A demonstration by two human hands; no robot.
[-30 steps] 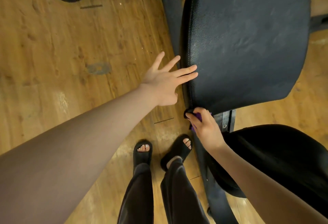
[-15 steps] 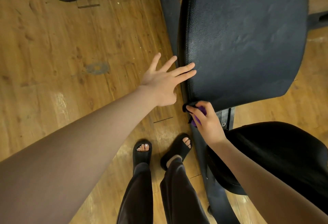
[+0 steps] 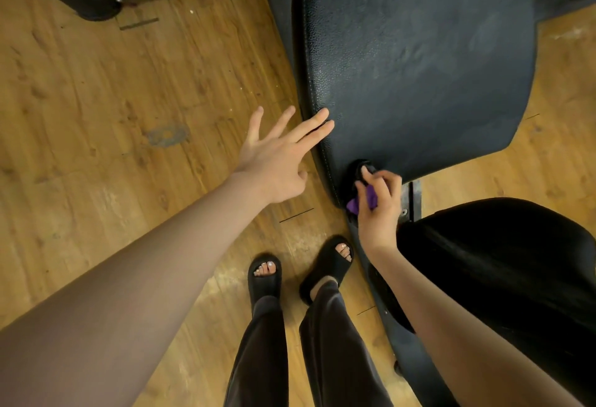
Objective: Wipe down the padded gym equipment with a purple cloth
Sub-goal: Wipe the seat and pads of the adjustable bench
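At lower centre, the right hand (image 3: pixel 377 203) pinches a bunched purple cloth (image 3: pixel 362 200) against the pad (image 3: pixel 419 61) corner (left hand (image 3: pixel 274 164) fingers spread); the small wad could slip free.

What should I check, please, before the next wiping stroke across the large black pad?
1. Purple cloth gripped in right hand: ok.
2. Cloth in contact with the large black pad at its near corner: ok.
3. Left hand steadying the pad, straight fingers on its left edge: ok.
4. Pad top free of objects in the stroke path: ok.
5. Enough clean cloth exposed; it is mostly hidden in the hand: cannot tell.
6. Feet clear of the frame: ok.
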